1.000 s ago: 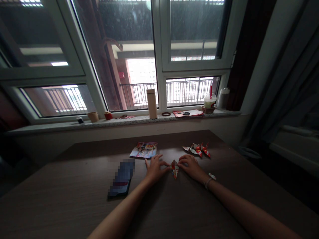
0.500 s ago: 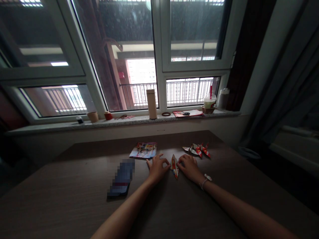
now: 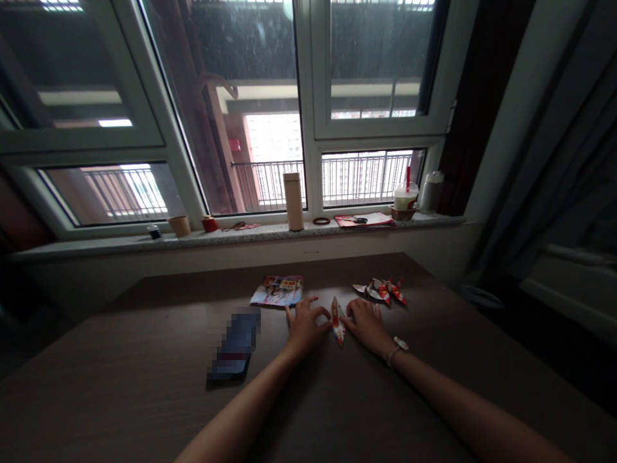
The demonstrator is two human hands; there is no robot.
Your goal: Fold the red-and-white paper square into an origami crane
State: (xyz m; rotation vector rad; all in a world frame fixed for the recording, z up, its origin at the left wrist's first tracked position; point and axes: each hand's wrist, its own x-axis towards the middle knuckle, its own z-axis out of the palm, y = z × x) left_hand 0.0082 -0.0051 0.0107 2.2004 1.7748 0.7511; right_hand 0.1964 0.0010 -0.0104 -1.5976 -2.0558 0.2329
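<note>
A small folded paper piece (image 3: 338,325), narrow, pointed at both ends and printed in red, white and blue, is between my hands over the table. My left hand (image 3: 307,325) pinches its left edge with thumb and forefinger, the other fingers spread outward. On the opposite edge, my right hand (image 3: 365,321) has its thumb and bent fingers closed on the paper. A bracelet circles my right wrist. Just beyond the right hand lie several folded paper figures (image 3: 382,290) in red, white and silver.
A colourful printed packet (image 3: 277,291) lies beyond my left hand, and a blurred-out dark blue object (image 3: 234,347) is left of my forearm. On the windowsill (image 3: 231,235) stand a beige bottle (image 3: 293,202), a drink cup (image 3: 405,196) and scissors (image 3: 359,220) on paper.
The paper piece has become slightly narrower between my fingers. My right thumb and fingers have shifted a little; both arms stay nearly in place.
</note>
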